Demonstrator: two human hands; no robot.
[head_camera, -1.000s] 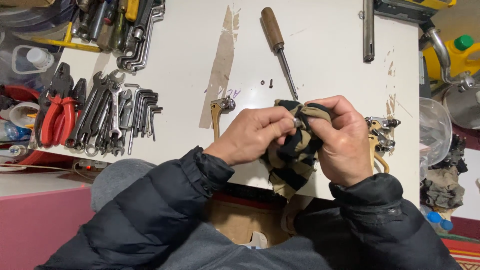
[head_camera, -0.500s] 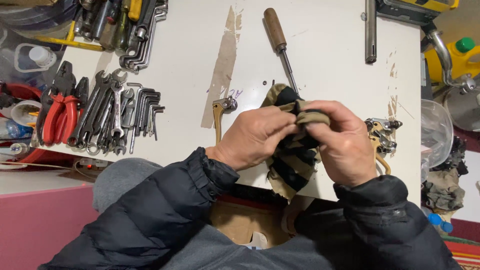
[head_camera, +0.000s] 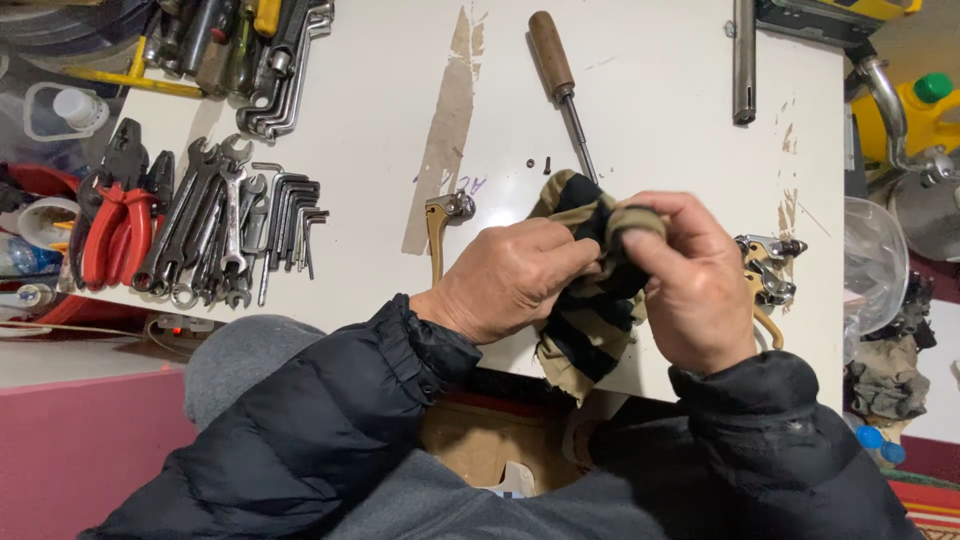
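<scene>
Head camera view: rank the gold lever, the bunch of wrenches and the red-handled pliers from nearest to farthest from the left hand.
Measured from the left hand, which grips the striped cloth:
1. Gold lever, just up and to the left of the knuckles on the white tabletop.
2. Bunch of wrenches, farther left on the table.
3. Red-handled pliers, at the table's far left edge.

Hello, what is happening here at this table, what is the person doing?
A person in a black padded jacket holds a tan and black striped cloth in both hands over a white table. The left hand grips it, and the right hand pinches its top. A wooden-handled screwdriver and grey metal spanners lie on the table.
</scene>
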